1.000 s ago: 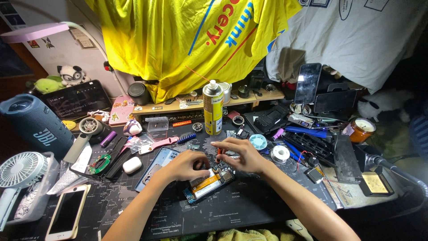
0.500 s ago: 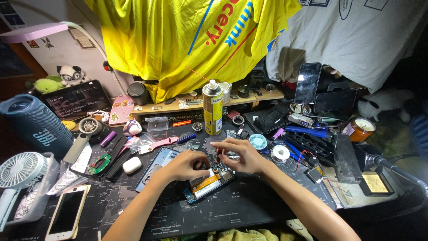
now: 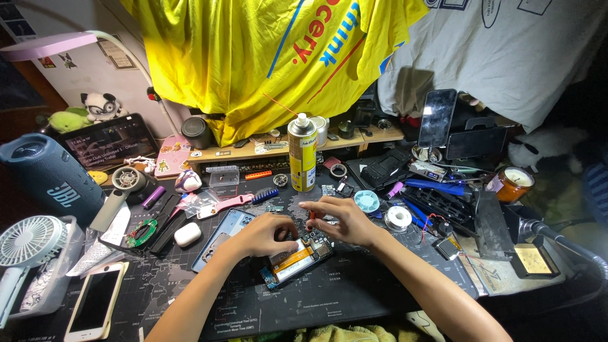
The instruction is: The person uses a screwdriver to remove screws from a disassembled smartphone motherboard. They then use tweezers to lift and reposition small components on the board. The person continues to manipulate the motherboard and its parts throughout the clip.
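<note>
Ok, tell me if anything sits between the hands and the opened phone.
Nothing visible does. The left hand and the right hand are both already at the top end of the opened phone, over its exposed board.

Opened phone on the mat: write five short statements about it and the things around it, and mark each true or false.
1. Both hands are at the opened phone. True: the left hand rests on its upper left part and the right hand is above its top end.
2. The right hand holds a red-handled tool. True.
3. The yellow spray can lies on its side. False: it stands upright behind the hands.
4. A white phone lies face up at the near left of the dark mat. True.
5. The small white fan stands at the far right. False: it is at the left edge.
</note>
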